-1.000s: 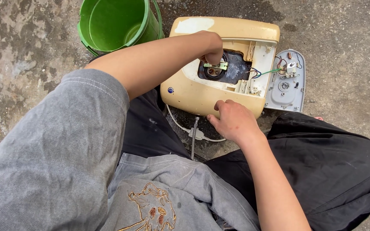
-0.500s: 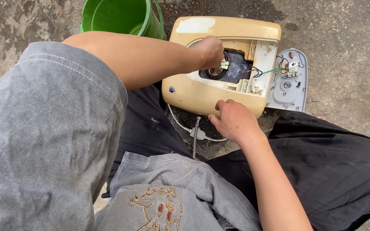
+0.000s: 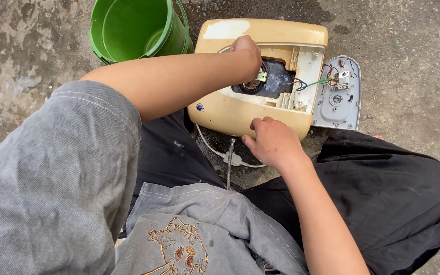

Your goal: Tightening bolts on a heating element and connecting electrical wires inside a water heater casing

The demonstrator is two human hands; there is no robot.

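Note:
A yellowed plastic appliance casing lies open on the ground in front of me, with a dark cavity and coloured wires inside. My left hand reaches over the casing, fingers closed on a small part at the cavity's edge. Against the casing's near edge rests my right hand, fingers curled and pressing on the rim. A grey cover plate with small electrical parts lies to the right, joined to the casing by wires.
A green plastic bucket stands at the upper left, next to the casing. A thin white hose and a cable run out under the casing toward my lap. The ground is wet, stained concrete. My legs in dark trousers flank the casing.
My left arm has shifted slightly and its hand has moved a little at the cavity's edge. The view has drifted left. My right hand stays on the casing's near edge.

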